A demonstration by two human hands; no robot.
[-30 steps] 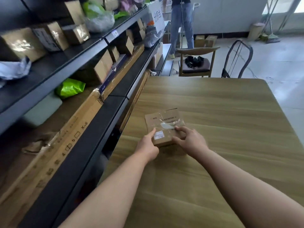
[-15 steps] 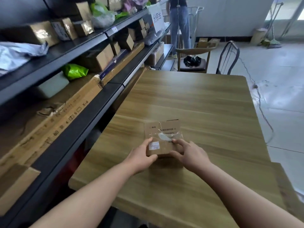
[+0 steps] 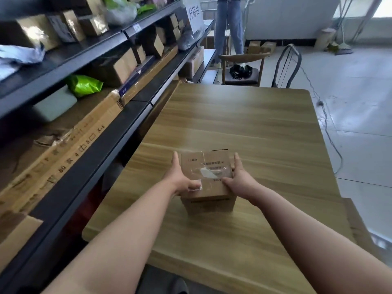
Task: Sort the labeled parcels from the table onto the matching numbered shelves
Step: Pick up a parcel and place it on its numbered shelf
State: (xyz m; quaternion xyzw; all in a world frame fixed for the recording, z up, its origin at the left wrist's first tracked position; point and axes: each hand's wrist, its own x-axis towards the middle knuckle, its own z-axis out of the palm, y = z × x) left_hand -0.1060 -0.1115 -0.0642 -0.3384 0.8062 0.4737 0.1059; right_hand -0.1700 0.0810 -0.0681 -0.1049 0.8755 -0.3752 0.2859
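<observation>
Pickup step. Parcel at frame centre, over table, gripped at both sides by left hand and right hand, thumbs on top. Next: read label, carry to matching shelf at frame left.

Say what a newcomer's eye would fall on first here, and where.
The box, gripped between the left hand and right hand at the near middle of the table. Then the shelves along the left, crowded with parcels, a bright green bag among them. A person stands beyond a chair at the far end.
</observation>
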